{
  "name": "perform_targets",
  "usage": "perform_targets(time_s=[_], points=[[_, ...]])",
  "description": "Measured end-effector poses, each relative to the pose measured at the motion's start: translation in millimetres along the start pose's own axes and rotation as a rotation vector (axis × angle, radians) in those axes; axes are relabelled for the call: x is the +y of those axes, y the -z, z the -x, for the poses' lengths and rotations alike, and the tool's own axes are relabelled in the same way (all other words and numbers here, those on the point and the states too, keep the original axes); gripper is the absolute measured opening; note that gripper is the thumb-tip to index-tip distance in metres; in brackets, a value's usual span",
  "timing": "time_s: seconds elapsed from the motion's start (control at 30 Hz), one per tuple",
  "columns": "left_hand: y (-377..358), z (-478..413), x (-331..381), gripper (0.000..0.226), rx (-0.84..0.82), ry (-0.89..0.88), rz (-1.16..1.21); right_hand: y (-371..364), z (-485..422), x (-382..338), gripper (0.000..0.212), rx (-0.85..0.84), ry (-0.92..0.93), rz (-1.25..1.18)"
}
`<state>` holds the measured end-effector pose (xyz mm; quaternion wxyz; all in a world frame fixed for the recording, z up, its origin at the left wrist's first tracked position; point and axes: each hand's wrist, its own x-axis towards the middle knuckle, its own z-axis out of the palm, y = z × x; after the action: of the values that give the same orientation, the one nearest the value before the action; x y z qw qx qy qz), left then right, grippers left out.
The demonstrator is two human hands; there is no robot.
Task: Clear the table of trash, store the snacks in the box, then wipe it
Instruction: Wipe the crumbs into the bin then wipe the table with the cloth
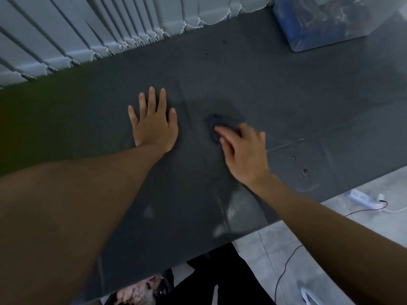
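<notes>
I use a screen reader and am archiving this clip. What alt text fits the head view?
A person's right hand holds a dark cloth against a dark grey table, while the left hand lies flat on it, fingers spread. A clear plastic box stands at the table's far right, near white vertical blinds.

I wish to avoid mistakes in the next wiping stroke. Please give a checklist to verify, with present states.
1. The cloth is held by the right hand against the table: ok.
2. The left hand lies flat, apart from the cloth: ok.
3. The spots near the table's near edge are wiped: not ok.
4. The box stands apart from the cloth: ok.
5. The box is closed: cannot tell.
</notes>
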<state>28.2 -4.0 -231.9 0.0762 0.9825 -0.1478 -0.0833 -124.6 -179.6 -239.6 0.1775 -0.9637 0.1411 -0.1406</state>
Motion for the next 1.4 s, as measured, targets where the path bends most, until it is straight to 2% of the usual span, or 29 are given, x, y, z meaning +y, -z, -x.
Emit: perform_targets(time_s=[0.07, 0.1, 0.2, 0.27, 0.4, 0.43, 0.5, 0.57, 0.63, 0.67, 0.77, 0.8, 0.83, 0.93, 0.97, 1.03, 1.13, 1.2, 1.23, 1.37, 1.4], points=[[-2, -14, 4, 0.061, 0.001, -0.001, 0.005, -5, -19, -3, 0.029, 0.029, -0.12, 0.003], [-3, -19, 6, 0.061, -0.002, 0.007, 0.003, -8, -22, -8, 0.03, 0.018, -0.074, 0.005], [-10, -23, 10, 0.061, -0.005, 0.043, -0.067, -10, -20, -12, 0.03, -0.068, 0.246, -0.013], [-12, -23, 11, 0.061, 0.008, 0.056, -0.107, -11, -39, 0, 0.029, -0.074, 0.302, -0.011], [-12, -24, 12, 0.061, 0.012, 0.063, -0.134, -25, -97, 4, 0.03, 0.011, -0.022, 0.045], [-12, -24, 13, 0.061, 0.011, 0.065, -0.138, -29, -106, 0, 0.03, 0.017, -0.044, 0.036], [-12, -24, 13, 0.061, 0.006, 0.067, -0.144, -34, -111, -9, 0.03, -0.011, 0.084, -0.002], [-13, -25, 12, 0.061, -0.006, 0.071, -0.153, -36, -109, -8, 0.029, -0.078, 0.312, -0.033], [-12, -26, 13, 0.062, -0.016, 0.071, -0.167, -36, -128, 1, 0.029, -0.112, 0.403, -0.016], [-12, -26, 13, 0.062, -0.019, 0.07, -0.173, -39, -143, 4, 0.029, -0.091, 0.353, 0.01], [-12, -26, 13, 0.063, -0.011, 0.067, -0.178, -48, -193, 3, 0.032, -0.019, -0.015, 0.05], [-12, -26, 13, 0.063, -0.008, 0.065, -0.176, -50, -200, -1, 0.033, -0.018, -0.049, 0.048], [-12, -26, 13, 0.064, -0.009, 0.063, -0.174, -53, -202, -7, 0.033, -0.031, 0.005, 0.035], [-11, -26, 13, 0.064, -0.013, 0.065, -0.168, -54, -195, -8, 0.031, -0.123, 0.375, 0.006], [-11, -26, 13, 0.064, -0.011, 0.066, -0.168, -52, -201, -2, 0.031, -0.135, 0.424, 0.02], [-9, -25, 13, 0.064, -0.014, 0.062, -0.176, -52, -226, 14, 0.032, -0.079, 0.297, 0.087], [-8, -25, 13, 0.064, -0.017, 0.058, -0.175, -49, -272, 37, 0.034, 0.023, -0.176, 0.125], [-8, -26, 13, 0.064, -0.02, 0.059, -0.168, -47, -282, 35, 0.033, 0.018, -0.31, 0.089], [-8, -27, 13, 0.064, -0.022, 0.06, -0.167, -48, -279, 28, 0.032, 0.003, -0.277, 0.063], [-9, -27, 13, 0.065, -0.019, 0.061, -0.177, -54, -244, 19, 0.031, -0.076, 0.218, 0.008], [-10, -26, 12, 0.065, -0.02, 0.061, -0.179, -53, -248, 28, 0.031, -0.078, 0.269, 0.033]])
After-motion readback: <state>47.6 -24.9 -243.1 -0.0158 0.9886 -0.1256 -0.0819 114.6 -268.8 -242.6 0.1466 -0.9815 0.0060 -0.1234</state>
